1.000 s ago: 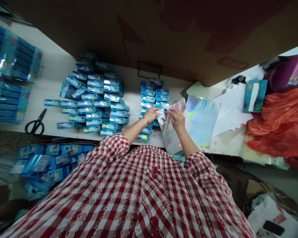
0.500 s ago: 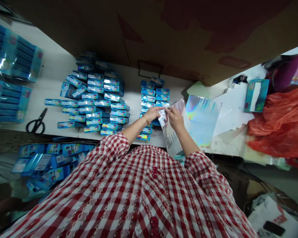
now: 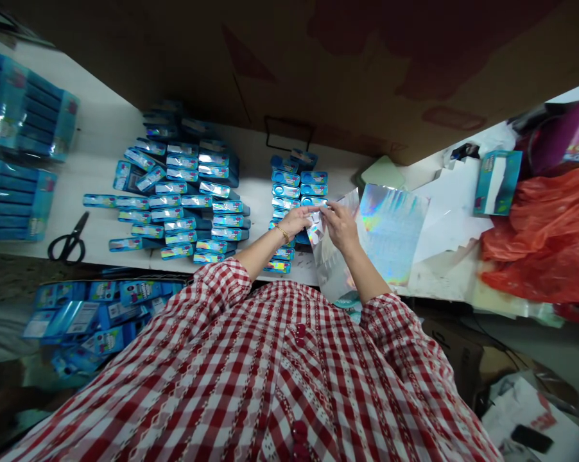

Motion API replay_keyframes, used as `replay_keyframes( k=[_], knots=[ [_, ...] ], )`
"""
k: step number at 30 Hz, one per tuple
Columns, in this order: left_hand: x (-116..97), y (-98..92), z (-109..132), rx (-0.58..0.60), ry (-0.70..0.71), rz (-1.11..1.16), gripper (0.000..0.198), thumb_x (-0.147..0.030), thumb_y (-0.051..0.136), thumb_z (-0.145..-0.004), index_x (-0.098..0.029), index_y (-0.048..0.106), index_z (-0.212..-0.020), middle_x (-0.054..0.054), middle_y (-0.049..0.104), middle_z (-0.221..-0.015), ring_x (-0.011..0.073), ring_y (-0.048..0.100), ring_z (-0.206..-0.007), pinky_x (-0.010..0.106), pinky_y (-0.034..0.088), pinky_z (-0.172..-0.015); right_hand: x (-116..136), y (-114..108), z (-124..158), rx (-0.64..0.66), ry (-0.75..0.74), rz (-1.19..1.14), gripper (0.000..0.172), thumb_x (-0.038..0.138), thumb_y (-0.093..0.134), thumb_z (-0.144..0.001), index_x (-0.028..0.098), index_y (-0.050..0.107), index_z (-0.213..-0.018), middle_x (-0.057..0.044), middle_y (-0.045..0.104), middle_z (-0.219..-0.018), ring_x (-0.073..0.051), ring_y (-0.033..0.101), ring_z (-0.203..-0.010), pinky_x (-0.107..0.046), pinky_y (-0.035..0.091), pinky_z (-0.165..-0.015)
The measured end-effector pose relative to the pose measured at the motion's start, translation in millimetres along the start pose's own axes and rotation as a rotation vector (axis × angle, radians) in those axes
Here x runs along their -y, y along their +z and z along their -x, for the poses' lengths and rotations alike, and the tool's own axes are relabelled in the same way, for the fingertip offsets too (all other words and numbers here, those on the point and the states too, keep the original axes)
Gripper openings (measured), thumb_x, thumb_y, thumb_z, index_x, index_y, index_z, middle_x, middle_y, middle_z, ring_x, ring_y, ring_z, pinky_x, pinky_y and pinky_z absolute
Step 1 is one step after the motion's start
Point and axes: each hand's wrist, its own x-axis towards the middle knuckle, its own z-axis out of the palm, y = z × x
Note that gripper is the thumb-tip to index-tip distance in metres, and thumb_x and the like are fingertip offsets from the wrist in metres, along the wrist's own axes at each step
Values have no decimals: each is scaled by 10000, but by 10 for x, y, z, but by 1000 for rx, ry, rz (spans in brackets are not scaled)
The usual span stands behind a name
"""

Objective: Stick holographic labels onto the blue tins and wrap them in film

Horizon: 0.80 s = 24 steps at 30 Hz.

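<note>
My left hand [image 3: 294,221], with a gold bangle on its wrist, and my right hand [image 3: 340,226] pinch the top edge of a silvery holographic foil bag [image 3: 335,269] together. The bag hangs down toward my lap, and its mouth is partly hidden by my fingers. Just beyond my left hand lie rows of small blue boxes [image 3: 287,192], with a larger heap of them [image 3: 188,205] further left. A flat holographic foil sheet [image 3: 393,234] lies to the right of my right hand, not touching it.
Black scissors [image 3: 68,247] lie on the white table [image 3: 101,128]. Wrapped blue packs [image 3: 22,115] sit at the far left, with more blue packages [image 3: 97,314] below the table edge. A teal box [image 3: 496,183] and red plastic bags [image 3: 535,256] lie right. A cardboard wall [image 3: 289,58] stands behind.
My hands have drawn slightly closer around the bag's top, and the blue end seen earlier at my fingers no longer shows. The whole view has shifted slightly.
</note>
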Motion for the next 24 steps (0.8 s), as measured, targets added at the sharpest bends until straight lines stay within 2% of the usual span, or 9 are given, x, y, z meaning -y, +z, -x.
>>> replay_keyframes(
  k=[5,8,13,19,22,24],
  knots=[
    [27,-10,0,10,14,44,619,-17,506,-542,-115,607,-1145,-14,633,-710,31,370,-458,174,219,-428,-76,74,27,24,-47,28,376,279,322,-941,264,581,-1213,-75,585,-1252,-213,541,-1151,-408,455,-970],
    [49,-20,2,3,2,62,601,-38,521,-548,-128,611,-1136,-20,609,-677,33,355,-455,175,202,-421,-100,110,96,20,-59,24,406,243,303,-939,261,528,-1276,-80,554,-1297,-201,510,-1202,-409,441,-1004],
    [91,-23,-8,-6,-5,91,588,-58,542,-550,-133,610,-1130,-15,608,-674,38,377,-465,169,212,-420,-81,103,158,27,-86,11,422,225,274,-939,235,514,-1287,-83,521,-1336,-187,453,-1265,-415,425,-1027],
    [101,-28,-20,-54,-18,64,580,-27,516,-551,-131,613,-1113,-27,597,-647,32,360,-438,166,225,-412,13,93,191,-30,-49,-19,349,265,332,-931,235,614,-1134,-84,586,-1258,-182,531,-1183,-388,459,-985],
    [106,-24,-43,-95,-14,1,591,-2,492,-554,-117,606,-1122,-5,642,-731,31,394,-450,165,291,-435,116,-27,224,-42,-18,-28,280,302,391,-916,231,650,-995,-84,623,-1198,-189,581,-1100,-381,486,-934],
    [125,-24,-75,-138,17,-81,593,19,477,-568,-93,594,-1139,28,669,-817,51,483,-519,176,384,-507,222,-216,258,-59,16,-31,241,313,425,-901,230,651,-907,-85,651,-1125,-197,603,-1035,-391,491,-909]
  ],
)
